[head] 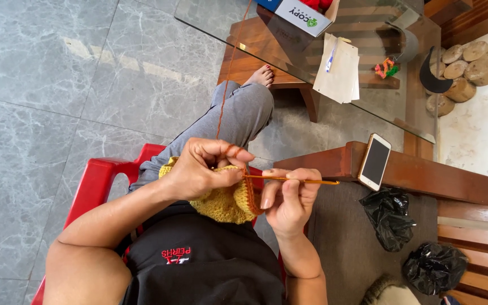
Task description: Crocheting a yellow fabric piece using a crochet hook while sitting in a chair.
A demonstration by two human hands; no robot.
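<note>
left hand (199, 169) closed on the yellow crochet piece (224, 197), thumb and fingers pinching its top edge, orange yarn strand (225, 85) looped over the index finger and running up and away across the floor toward the glass table. right hand (289, 197) gripping an orange crochet hook (295, 180), fingers curled around the shaft, hook lying roughly level with one end at the piece's orange-edged rim and the other end sticking out past the hand. crochet piece sits between both hands, over the lap, touching both.

person seated on a red plastic chair (100, 181), black shirt, grey trousers, one bare foot (261, 75) out ahead of the crochet piece, resting by the table's wooden base.

past the right hand from the crochet piece: dark wooden bench arm (425, 178) with a white smartphone (374, 161) lying on it, screen dark. nearer than that, two black plastic bags (391, 217) on the bench seat, close to each other.

beyond the crochet piece, far side: glass table top (210, 17) on a wooden frame, holding a paper box (300, 14), loose white papers (340, 70) with a blue pen (330, 56), a small bright coloured item (386, 68). sliced log rounds (464, 70) piled past the table corner.

floor: large grey marbled tiles (46, 85), pale streaks, light grout lines.
</note>
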